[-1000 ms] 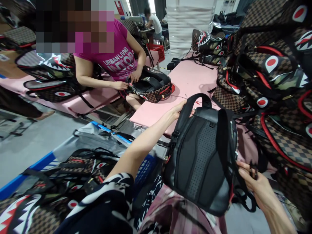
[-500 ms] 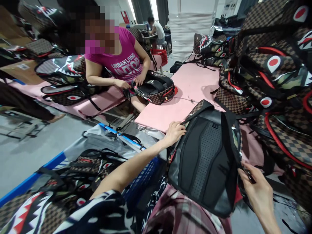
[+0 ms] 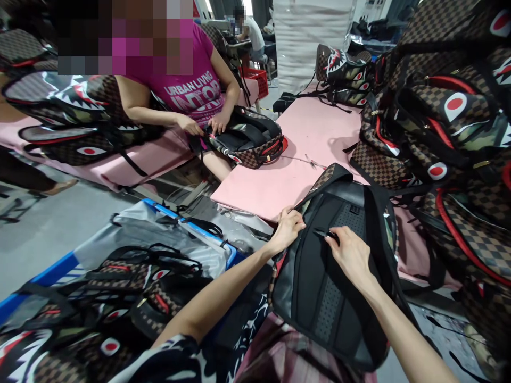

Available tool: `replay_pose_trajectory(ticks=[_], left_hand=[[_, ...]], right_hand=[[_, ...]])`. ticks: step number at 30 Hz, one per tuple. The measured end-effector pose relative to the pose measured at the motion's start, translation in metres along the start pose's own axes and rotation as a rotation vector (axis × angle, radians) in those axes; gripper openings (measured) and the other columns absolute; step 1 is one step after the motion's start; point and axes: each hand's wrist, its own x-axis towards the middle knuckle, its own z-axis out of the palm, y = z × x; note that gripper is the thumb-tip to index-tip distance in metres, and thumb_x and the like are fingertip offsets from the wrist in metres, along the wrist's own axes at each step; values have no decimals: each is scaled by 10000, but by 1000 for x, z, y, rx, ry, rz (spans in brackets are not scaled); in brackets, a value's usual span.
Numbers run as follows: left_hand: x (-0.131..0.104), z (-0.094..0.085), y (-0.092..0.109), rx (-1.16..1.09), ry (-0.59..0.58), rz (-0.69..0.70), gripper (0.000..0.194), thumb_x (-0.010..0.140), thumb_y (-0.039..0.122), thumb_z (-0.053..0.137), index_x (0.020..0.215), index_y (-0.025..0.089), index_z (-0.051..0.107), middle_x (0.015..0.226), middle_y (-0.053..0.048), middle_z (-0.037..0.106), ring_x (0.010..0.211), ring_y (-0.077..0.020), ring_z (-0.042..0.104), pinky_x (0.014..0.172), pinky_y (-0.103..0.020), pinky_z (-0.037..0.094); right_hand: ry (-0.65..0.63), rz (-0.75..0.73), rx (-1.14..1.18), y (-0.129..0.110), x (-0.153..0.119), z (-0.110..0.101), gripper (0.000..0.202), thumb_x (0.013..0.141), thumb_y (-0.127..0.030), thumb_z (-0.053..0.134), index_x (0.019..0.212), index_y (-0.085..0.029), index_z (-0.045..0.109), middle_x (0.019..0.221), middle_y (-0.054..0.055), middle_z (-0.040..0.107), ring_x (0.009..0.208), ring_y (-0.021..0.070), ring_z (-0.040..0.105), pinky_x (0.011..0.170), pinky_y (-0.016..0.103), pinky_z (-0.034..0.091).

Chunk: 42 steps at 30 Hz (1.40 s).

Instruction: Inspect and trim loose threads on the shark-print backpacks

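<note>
Pink flat table (image 3: pixel 259 194), brown-checkered backpacks (image 3: pixel 455 106) piled at right. Black padded-back backpack (image 3: pixel 361 330) tilted on plaid-covered lap (image 3: pixel 279 351). Left hand (image 3: pixel 288 226) pinching its left edge; right hand (image 3: pixel 351 252) pinching small dark pointed tool (image 3: pixel 325 234) over its back panel (image 3: pixel 309 276).

The table (image 3: pixel 319 117) is covered with a smooth, matt surface. On the backpack (image 3: pixel 343 314) at the table's near edge, smooth, glossy leather-like material is set around a padded panel (image 3: pixel 305 266) of matt cloth, down whose middle a mesh-like strip (image 3: pixel 326 298) is pierced with small holes. Left of the table, a crate (image 3: pixel 54 273) of smooth plastic is lined with a crumpled, cloudy plastic sheet (image 3: pixel 104 239). Right of the table, the bags (image 3: pixel 475 231) are faced with smooth leather-like material, and shiny metal fittings (image 3: pixel 481 165) are fixed to them. Beyond the table, a white stack (image 3: pixel 315 58) is wrapped in glossy film.
</note>
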Motion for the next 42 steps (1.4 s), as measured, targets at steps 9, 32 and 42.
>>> replay_pose_trajectory(ticks=[9, 32, 42], left_hand=[[2, -1, 1, -95, -1, -70, 157, 794, 140, 547, 645, 182, 569, 851, -33, 605, 1088, -219, 411, 986, -402, 306], [-12, -9, 7, 371, -104, 289, 138, 826, 235, 574, 888, 287, 686, 979, -19, 629, 1244, -301, 319, 1015, -656, 71], [-13, -9, 8, 370, -137, 348, 171, 851, 89, 417, 872, 157, 572, 984, -83, 564, 1279, -264, 310, 1037, -580, 243]], right_hand=[[-72, -186, -188, -24, 31, 6, 200, 877, -304, 494, 925, -225, 671, 878, 32, 645, 795, 172, 578, 669, 279, 343], [-83, 178, 284, 11, 24, 0, 254, 825, -402, 516, 954, -249, 674, 964, -1, 684, 777, 184, 621, 681, 290, 417], [-33, -22, 95, 5, 17, 5, 220, 873, -342, 496, 954, -230, 667, 926, 5, 673, 819, 161, 610, 671, 259, 399]])
